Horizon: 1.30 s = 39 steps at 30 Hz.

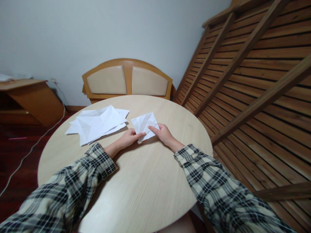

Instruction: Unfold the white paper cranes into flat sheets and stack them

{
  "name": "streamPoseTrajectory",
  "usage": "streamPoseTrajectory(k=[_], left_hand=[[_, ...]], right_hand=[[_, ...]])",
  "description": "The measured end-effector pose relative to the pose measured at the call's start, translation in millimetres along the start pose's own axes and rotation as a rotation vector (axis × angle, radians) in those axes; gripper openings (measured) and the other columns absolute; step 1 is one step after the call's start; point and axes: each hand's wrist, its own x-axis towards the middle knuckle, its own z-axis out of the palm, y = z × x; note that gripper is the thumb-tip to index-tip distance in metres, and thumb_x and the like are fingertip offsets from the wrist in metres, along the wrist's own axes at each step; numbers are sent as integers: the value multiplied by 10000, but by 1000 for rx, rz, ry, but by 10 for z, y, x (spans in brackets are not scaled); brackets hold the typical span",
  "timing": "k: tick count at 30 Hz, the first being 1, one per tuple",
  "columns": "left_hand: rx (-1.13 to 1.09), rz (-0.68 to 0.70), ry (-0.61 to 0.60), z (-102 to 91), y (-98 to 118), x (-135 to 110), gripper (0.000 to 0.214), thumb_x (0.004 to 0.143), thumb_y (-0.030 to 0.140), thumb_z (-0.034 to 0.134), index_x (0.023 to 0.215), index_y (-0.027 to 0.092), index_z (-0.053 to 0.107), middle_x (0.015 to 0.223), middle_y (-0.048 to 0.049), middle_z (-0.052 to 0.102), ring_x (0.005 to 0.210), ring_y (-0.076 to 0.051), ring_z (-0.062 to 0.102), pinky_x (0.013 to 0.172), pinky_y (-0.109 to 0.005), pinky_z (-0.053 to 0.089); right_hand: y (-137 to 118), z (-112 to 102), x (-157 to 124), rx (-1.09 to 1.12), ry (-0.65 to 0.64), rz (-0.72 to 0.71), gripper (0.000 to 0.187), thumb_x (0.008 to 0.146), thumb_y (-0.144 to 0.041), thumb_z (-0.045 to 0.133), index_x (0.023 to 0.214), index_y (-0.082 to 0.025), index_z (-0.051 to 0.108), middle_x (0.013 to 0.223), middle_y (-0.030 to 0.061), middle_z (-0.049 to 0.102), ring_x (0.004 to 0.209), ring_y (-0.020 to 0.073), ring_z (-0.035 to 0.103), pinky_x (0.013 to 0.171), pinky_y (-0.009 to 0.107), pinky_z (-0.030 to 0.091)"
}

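Observation:
A small folded sheet of white paper [143, 121] is held between my two hands over the round table. My left hand [128, 138] pinches its lower left edge, the thumb lying on top. On the right side, my right hand [164, 132] grips the same paper with the thumb pressed on its face and the other fingers behind it. Crease lines run across the paper. To the left lies a loose pile of creased white paper sheets [99, 124], apart from both hands.
The round pale wooden table [145, 181] fills the middle. Behind it stands a headboard [128, 77] with cream panels. A slatted wooden frame [255, 97] leans at the right, close to the table edge. At the left are a desk [36, 97] and a white cable [36, 142] on the floor.

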Motion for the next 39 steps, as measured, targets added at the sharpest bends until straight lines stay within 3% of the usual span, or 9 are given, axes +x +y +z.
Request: streamPoseTrajectory(k=[10, 14, 16, 20, 24, 27, 31, 35, 39], left_hand=[[-73, 65, 78, 17, -6, 22, 331, 822, 449, 628, 706, 140, 638, 679, -64, 611, 620, -149, 497, 627, -301, 423], [-25, 94, 84, 30, 2, 6, 281, 800, 415, 668, 869, 143, 685, 844, -83, 685, 747, -182, 574, 729, -321, 474], [4, 99, 63, 26, 12, -2, 286, 803, 411, 667, 903, 145, 693, 863, -79, 697, 753, -181, 586, 730, -315, 479], [99, 55, -23, 5, 35, -11, 314, 833, 435, 639, 737, 140, 683, 693, -54, 657, 630, -153, 548, 636, -291, 453], [-23, 56, -61, 12, 44, -5, 282, 844, 424, 641, 792, 151, 685, 733, -68, 682, 687, -167, 608, 699, -311, 496], [-200, 68, -9, 26, 26, 19, 342, 883, 489, 581, 961, 168, 671, 880, -96, 703, 798, -194, 641, 736, -329, 535], [-416, 67, 161, 11, -2, 60, 485, 926, 590, 446, 1135, 186, 614, 1094, -125, 669, 908, -214, 625, 718, -330, 564], [-484, 33, 318, -28, 22, 67, 396, 918, 471, 527, 1228, 227, 569, 1149, -93, 641, 950, -201, 609, 726, -303, 549], [-525, 0, 343, -54, 62, 53, 413, 870, 325, 581, 1273, 243, 549, 1094, -73, 640, 930, -191, 612, 729, -299, 531]], right_hand=[[-71, 20, -29, 99, -70, -8, 409, 702, -585, 742, 765, -194, 645, 705, 8, 628, 622, 135, 525, 622, 289, 441], [-90, 48, -57, 46, -31, 3, 424, 695, -602, 736, 739, -188, 654, 684, 11, 634, 637, 148, 533, 634, 296, 437], [-93, 47, -56, 25, 15, 1, 414, 688, -587, 746, 716, -186, 644, 658, 6, 621, 627, 146, 521, 620, 292, 423], [-77, 28, -25, 78, 83, -1, 384, 676, -533, 771, 763, -177, 658, 690, 12, 641, 632, 144, 529, 616, 288, 409], [-42, 2, 19, 170, 125, 18, 362, 675, -505, 777, 768, -176, 656, 714, 19, 658, 641, 146, 551, 621, 287, 414], [-15, -22, 45, 229, 161, 42, 377, 649, -501, 790, 796, -180, 658, 737, 22, 669, 656, 151, 564, 630, 287, 422], [9, -43, 47, 238, 159, 69, 391, 634, -499, 798, 825, -184, 668, 792, 40, 695, 693, 165, 588, 661, 300, 445], [5, -36, 20, 194, 88, 87, 405, 638, -507, 801, 842, -177, 686, 825, 54, 709, 705, 171, 598, 662, 307, 454], [2, -30, 5, 165, 59, 91, 402, 632, -503, 806, 832, -173, 694, 799, 52, 709, 690, 168, 588, 621, 294, 437]])
